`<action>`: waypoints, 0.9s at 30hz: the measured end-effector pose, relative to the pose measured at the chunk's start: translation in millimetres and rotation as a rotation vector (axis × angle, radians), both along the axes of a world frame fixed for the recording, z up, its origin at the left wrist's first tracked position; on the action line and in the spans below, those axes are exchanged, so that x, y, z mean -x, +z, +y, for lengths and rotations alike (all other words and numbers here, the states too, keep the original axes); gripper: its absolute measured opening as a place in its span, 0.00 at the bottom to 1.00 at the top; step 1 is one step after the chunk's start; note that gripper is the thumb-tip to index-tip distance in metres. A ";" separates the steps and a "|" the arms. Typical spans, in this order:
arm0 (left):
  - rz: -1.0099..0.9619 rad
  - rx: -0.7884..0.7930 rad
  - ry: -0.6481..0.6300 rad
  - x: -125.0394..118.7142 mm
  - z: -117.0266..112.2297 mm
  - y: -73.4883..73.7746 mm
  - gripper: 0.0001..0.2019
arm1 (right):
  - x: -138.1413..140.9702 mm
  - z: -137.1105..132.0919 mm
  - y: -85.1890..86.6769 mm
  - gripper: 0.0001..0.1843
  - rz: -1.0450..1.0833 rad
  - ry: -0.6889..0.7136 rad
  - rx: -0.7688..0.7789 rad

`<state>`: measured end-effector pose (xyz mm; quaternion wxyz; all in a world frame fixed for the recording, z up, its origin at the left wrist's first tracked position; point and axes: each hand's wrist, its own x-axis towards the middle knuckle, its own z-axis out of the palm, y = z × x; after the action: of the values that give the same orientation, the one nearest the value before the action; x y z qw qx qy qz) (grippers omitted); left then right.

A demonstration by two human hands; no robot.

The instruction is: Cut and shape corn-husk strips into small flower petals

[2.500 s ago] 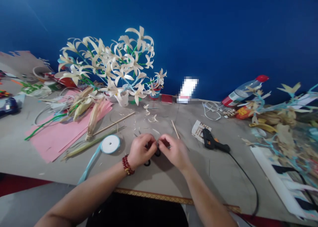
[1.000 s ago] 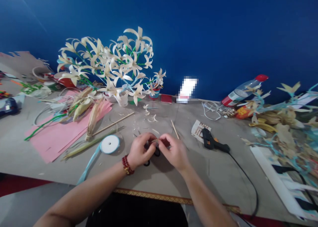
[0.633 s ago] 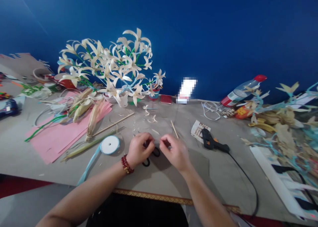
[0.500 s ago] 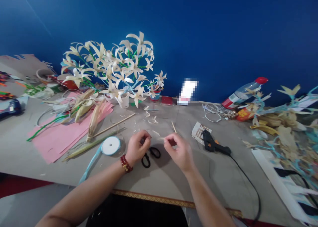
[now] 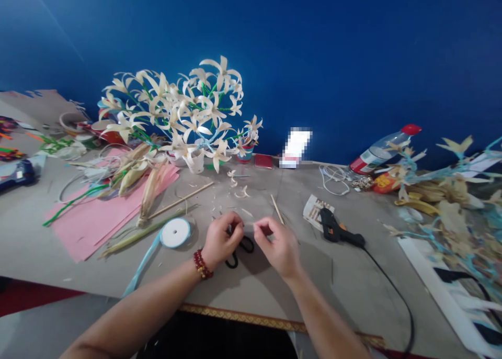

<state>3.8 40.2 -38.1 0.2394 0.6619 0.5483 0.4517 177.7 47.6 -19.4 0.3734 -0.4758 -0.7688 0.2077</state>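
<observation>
Over the grey table, my left hand (image 5: 223,239) is closed in a pinch, thumb against forefinger; whatever it grips is too small to make out. My right hand (image 5: 277,244) pinches just beside it, with a short gap between the fingertips. A thin pale strip (image 5: 250,224) shows faintly at the right fingertips. Black-handled scissors (image 5: 246,245) lie below and between the hands, partly hidden by the left one. Just beyond the fingers are small pale petal scraps (image 5: 243,192) and a thin stick (image 5: 277,209).
Left of my hands lie a light-blue ribbon roll (image 5: 175,232), dried husks (image 5: 148,194) and pink paper (image 5: 84,232). Pale husk flowers (image 5: 192,108) stand in cups behind. At right are a black glue gun (image 5: 339,231) with its cord, a tilted bottle (image 5: 380,150) and more flower stems (image 5: 443,233).
My hands have come closer together, the left moving slightly right and the right slightly left. The strip at my right fingertips shows less than before.
</observation>
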 end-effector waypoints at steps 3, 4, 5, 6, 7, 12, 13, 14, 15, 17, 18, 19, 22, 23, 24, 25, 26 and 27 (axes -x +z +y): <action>-0.055 0.019 -0.013 3.0 -0.3 2.0 0.07 | -1.3 0.5 -1.3 0.07 0.038 -0.047 -0.011; -0.065 0.015 -0.043 2.8 -1.0 3.3 0.06 | -1.0 0.2 -1.5 0.07 0.038 -0.037 -0.004; -0.067 0.009 -0.080 1.9 -1.9 4.5 0.05 | -0.3 -0.3 -1.6 0.07 0.033 -0.018 0.008; -0.063 0.004 -0.111 0.5 -2.8 5.6 0.04 | 0.6 -0.9 -1.5 0.06 0.024 0.005 0.021; -0.053 0.001 -0.131 -1.3 -3.6 6.3 0.03 | 1.7 -1.6 -1.2 0.06 0.012 0.028 0.033; 0.000 -0.025 -0.085 -5.0 -3.3 3.2 0.07 | 3.7 -3.1 0.2 0.07 -0.056 0.057 0.005; -0.001 -0.024 -0.066 -3.6 -2.3 1.8 0.07 | 3.0 -2.7 0.1 0.07 -0.056 0.044 -0.012; -0.008 -0.018 -0.043 -1.7 -1.1 0.4 0.07 | 2.1 -2.2 -0.2 0.06 -0.050 0.025 -0.029; -0.021 -0.008 -0.022 0.5 0.0 -0.6 0.07 | 1.1 -1.6 -0.6 0.06 -0.037 0.001 -0.046; -0.057 0.007 -0.004 4.4 1.0 -1.1 0.08 | -0.2 -0.6 -1.4 0.06 -0.004 -0.034 -0.074; -0.075 0.003 -0.012 5.5 0.8 -0.6 0.07 | -0.3 -0.3 -1.6 0.06 0.005 -0.035 -0.081; -0.086 -0.010 -0.035 5.9 0.2 0.5 0.06 | 0.0 -0.2 -1.7 0.06 0.005 -0.025 -0.084; -0.062 -0.083 -0.126 2.6 -3.1 4.7 0.04 | 3.0 -0.9 -1.0 0.06 -0.029 0.043 -0.069; -0.041 -0.105 -0.144 0.8 -4.0 5.6 0.04 | 4.1 -1.3 -0.6 0.06 -0.040 0.058 -0.064; -0.019 -0.123 -0.152 -1.0 -4.5 6.0 0.03 | 5.0 -1.6 -0.2 0.06 -0.048 0.066 -0.061; -0.001 -0.132 -0.150 -2.3 -4.5 5.9 0.03 | 5.6 -1.9 0.0 0.06 -0.054 0.067 -0.061; 0.010 -0.134 -0.135 -3.1 -4.1 5.2 0.04 | 5.7 -1.9 0.1 0.06 -0.058 0.065 -0.064; 0.013 -0.131 -0.114 -3.2 -3.3 4.2 0.05 | 5.5 -1.9 -0.1 0.06 -0.061 0.059 -0.071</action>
<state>7.0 36.9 -33.9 0.2174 0.7092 0.4807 0.4677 172.2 45.8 -19.5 0.3600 -0.4457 -0.8004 0.1765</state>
